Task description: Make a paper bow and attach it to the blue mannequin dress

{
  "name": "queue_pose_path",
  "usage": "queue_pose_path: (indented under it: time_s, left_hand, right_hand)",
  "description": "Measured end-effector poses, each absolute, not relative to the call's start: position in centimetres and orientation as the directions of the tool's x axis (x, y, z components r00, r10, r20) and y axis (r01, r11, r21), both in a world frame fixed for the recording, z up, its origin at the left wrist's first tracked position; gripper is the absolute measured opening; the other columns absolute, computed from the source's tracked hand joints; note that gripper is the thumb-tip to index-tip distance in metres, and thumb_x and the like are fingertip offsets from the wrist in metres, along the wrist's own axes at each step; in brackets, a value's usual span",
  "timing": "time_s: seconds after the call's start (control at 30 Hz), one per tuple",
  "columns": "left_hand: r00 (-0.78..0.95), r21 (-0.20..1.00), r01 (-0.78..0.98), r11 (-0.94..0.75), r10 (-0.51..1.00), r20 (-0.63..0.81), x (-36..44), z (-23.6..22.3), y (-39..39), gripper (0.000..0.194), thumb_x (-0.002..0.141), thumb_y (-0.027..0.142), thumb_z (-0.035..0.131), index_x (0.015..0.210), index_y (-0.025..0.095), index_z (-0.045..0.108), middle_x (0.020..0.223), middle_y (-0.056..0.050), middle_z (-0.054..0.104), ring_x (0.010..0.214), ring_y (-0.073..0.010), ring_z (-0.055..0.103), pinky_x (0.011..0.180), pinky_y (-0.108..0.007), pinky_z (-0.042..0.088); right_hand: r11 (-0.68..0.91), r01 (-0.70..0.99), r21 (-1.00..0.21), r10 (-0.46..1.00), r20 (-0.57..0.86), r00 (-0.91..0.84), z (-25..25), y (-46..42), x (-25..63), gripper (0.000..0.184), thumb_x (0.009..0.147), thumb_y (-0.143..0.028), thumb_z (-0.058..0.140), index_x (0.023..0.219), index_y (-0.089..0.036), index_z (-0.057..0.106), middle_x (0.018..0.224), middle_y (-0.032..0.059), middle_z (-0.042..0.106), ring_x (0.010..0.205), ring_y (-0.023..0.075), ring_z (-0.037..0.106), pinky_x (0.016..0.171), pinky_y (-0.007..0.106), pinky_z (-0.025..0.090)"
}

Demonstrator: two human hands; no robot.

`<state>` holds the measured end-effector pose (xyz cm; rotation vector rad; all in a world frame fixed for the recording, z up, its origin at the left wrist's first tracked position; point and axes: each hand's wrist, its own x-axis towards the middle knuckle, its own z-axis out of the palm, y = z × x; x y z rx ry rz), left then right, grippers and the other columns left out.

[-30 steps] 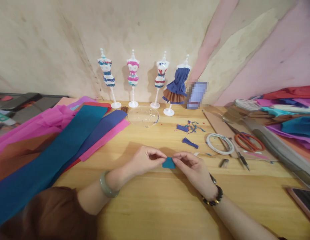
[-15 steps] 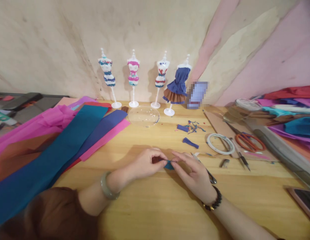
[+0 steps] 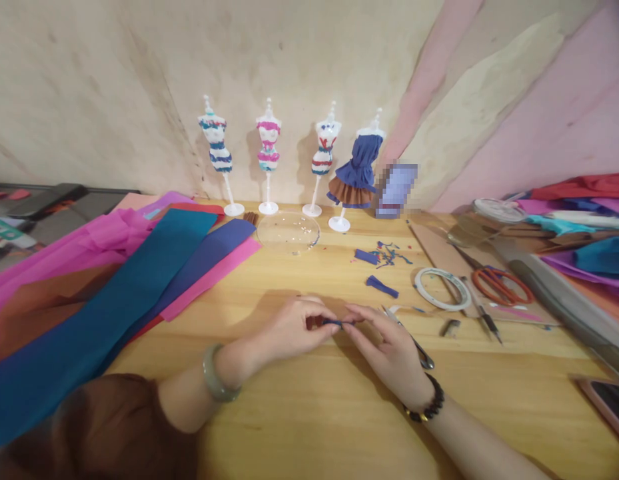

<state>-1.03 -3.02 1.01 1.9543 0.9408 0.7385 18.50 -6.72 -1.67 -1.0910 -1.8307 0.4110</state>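
Between both hands, just above the table, is a small dark blue strip of crepe paper [image 3: 333, 323]. My left hand [image 3: 302, 327] pinches one end with thumb and fingertips. The other end is pinched by my right hand [image 3: 382, 340], and the fingertips of the two hands almost meet. Most of the strip is hidden by the fingers. Partly under the right hand lies a pair of scissors [image 3: 423, 353]. Beyond the hands rest a gathered blue paper piece [image 3: 382, 287] and a flat blue piece [image 3: 366, 256], beside several tiny scraps [image 3: 389, 253].
Several small mannequins stand along the wall, one in a blue and brown dress [image 3: 359, 167]. Long crepe paper sheets [image 3: 154, 267] cover the left side. To the right lie a tape roll [image 3: 419, 287], orange-handled scissors [image 3: 502, 287], a craft knife [image 3: 490, 325] and a phone [image 3: 606, 407].
The strip between my fingers showed a teal face hanging below the fingertips; now a narrow dark blue edge shows. Both hands stay almost in place, still pinching it.
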Motion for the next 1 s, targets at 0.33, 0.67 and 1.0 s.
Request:
queue_pose_path:
  time_s: [0.33, 0.67, 1.0]
  left_hand:
    - [0.546, 0.861, 0.378, -0.341, 0.833, 0.089, -1.2, 0.9, -2.7, 0.018, 0.086, 0.022, 0.056, 0.08, 0.017, 0.073, 0.076, -0.002, 0.067, 0.075, -0.0144, 0.06, 0.071, -0.024, 0.046]
    - [0.432, 0.976, 0.215, 0.044, 0.891, -0.136, -1.0, 0.3, -2.3, 0.013, 0.079, 0.018, 0.062, 0.089, 0.016, 0.07, 0.083, -0.003, 0.074, 0.074, -0.0142, 0.065, 0.069, -0.023, 0.048]
    - [0.444, 0.985, 0.162, -0.064, 0.896, -0.015, -1.0, -0.1, -2.4, 0.008, 0.08, 0.017, 0.06, 0.087, 0.016, 0.062, 0.076, 0.0, 0.068, 0.069, -0.0117, 0.061, 0.067, -0.022, 0.045]
  right_hand:
    - [0.442, 0.467, -0.765, 0.887, 0.45, -0.103, -1.8, -6.6, 18.4, 0.02, 0.084, -0.024, 0.066, 0.104, -0.023, 0.068, 0.088, 0.0024, 0.076, 0.077, 0.0169, 0.071, 0.075, 0.028, 0.059]
    - [0.403, 0.412, -0.817, 0.913, 0.387, -0.126, -1.8, -6.4, 18.7, 0.011, 0.089, -0.025, 0.06, 0.091, -0.024, 0.071, 0.088, 0.0031, 0.075, 0.08, 0.0166, 0.071, 0.074, 0.027, 0.058]
    - [0.396, 0.423, -0.815, 0.915, 0.388, -0.11, -1.6, -6.3, 18.4, 0.012, 0.084, -0.027, 0.065, 0.091, -0.025, 0.075, 0.088, 0.0039, 0.077, 0.077, 0.0199, 0.072, 0.07, 0.032, 0.06]
